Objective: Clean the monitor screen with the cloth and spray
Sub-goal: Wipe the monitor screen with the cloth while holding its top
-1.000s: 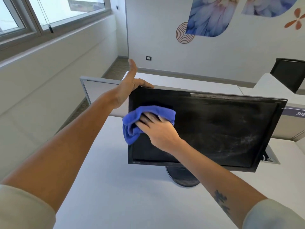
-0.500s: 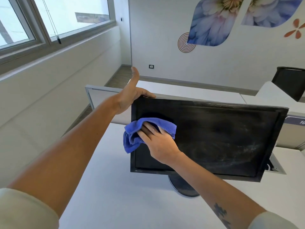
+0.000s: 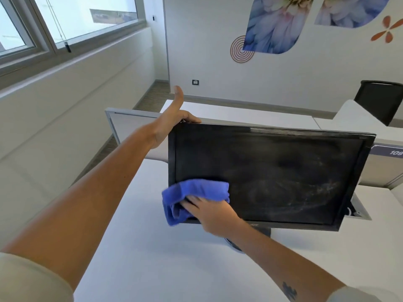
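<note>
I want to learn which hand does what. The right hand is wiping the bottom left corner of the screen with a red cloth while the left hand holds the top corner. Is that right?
Almost. The cloth is blue, not red, as the head view shows. The rest holds: the right hand presses it on the lower left corner of the monitor, and the left hand holds its top left corner.

head view looks forward and down, close over the monitor [image 3: 270,175] and desk [image 3: 152,269].
</note>
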